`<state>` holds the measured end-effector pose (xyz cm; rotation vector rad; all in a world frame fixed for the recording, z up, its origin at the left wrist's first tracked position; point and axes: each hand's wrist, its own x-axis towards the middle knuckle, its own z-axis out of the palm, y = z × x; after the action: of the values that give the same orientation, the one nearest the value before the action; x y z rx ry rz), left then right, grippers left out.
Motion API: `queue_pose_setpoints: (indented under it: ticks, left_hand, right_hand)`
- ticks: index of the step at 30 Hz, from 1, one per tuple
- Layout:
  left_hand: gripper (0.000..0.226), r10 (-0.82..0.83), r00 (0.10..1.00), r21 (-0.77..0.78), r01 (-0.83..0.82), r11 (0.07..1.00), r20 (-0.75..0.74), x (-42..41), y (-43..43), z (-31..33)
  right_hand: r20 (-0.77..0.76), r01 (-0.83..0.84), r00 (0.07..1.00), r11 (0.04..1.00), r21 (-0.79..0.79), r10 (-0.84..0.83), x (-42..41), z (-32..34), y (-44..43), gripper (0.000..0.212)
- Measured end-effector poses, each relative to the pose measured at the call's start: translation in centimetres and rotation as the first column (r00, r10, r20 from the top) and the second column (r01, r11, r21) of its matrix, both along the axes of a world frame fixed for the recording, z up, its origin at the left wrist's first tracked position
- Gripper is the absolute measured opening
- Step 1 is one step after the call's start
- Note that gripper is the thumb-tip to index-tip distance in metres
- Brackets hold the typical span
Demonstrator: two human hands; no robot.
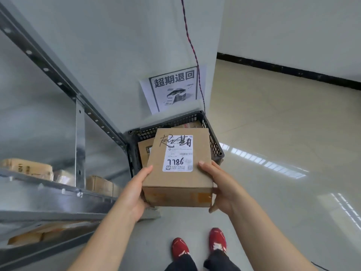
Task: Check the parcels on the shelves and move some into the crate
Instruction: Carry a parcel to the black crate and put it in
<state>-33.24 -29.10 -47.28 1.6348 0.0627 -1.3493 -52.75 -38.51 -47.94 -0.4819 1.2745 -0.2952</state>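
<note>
Glossy pale floor (273, 133), white wall corner with a printed paper sign (172, 89) taped just above the black mesh crate (215, 147). Crate sits on the floor against that corner, right beside the end post of the metal shelving (58, 189). Cardboard parcel (178, 169) with white label, handwritten marks and "7786", held level just above and slightly nearer than the crate. Left hand (134, 194) grips its left edge, thumb on top; right hand (220, 184) grips the right edge, thumb on top, fingers underneath. Crate already holds at least two parcels. More boxes remain on the shelves left of the crate. Step looks like transfer: parcel checked, being carried over. Next likely calls for reaching forward, lowering it onto the parcels inside, letting go.
</note>
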Motion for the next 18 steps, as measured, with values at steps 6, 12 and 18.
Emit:
queue_pose_setpoints:
  ticks: [6, 12, 18]
  left_hand:
    - [0.021, 0.101, 0.995, 0.072, -0.101, 0.992, 0.007, 2.6, -4.6, -4.2]
    - [0.029, 0.208, 0.977, 0.148, -0.211, 0.966, 0.037, 5.2, -7.7, -9.9]
    - [0.034, 0.298, 0.95, 0.203, -0.31, 0.929, 0.09, 7.2, -9.7, -15.3]
  right_hand:
    - [0.009, -0.096, 0.995, 0.994, 0.056, 0.096, 3.4, -5.5, -6.7, 0.05]
    - [-0.014, -0.208, 0.978, 0.976, 0.057, 0.209, 7.1, -10.5, -11.0, 0.042]
    - [-0.008, -0.254, 0.967, 0.967, 0.023, 0.254, 10.6, -15.3, -13.6, 0.046]
